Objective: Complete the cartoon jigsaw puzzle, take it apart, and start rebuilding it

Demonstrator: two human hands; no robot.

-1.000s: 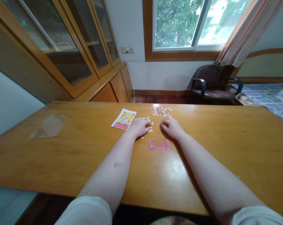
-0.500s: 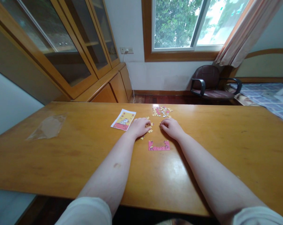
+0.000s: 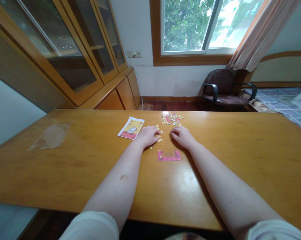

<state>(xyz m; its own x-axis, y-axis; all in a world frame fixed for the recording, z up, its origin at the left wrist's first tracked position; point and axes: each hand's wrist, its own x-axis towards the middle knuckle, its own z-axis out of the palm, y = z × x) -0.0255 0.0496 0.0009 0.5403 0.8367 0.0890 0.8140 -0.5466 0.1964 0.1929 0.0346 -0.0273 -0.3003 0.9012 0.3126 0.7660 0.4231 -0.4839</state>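
My left hand point(image 3: 148, 135) rests on the table with its fingers curved and a gap between thumb and forefinger. Around its fingertips lie several loose yellow puzzle pieces point(image 3: 159, 140). To the right, my right hand point(image 3: 182, 136) has its fingertips pinched on a small puzzle piece, mostly hidden by the fingers. Nearer to me is a joined pink U-shaped section of puzzle point(image 3: 169, 158), apart from both hands. Beyond the hands is a pile of mixed yellow, pink and white pieces point(image 3: 172, 119). A picture card point(image 3: 131, 128) with a white cartoon animal lies beside my left hand.
The wooden table point(image 3: 78, 166) spreads wide on both sides. A clear plastic bag point(image 3: 52, 135) lies at its left. Past the far edge are a glass-doored cabinet point(image 3: 108, 80), a chair with armrests point(image 3: 219, 86) and a bed point(image 3: 277, 98).
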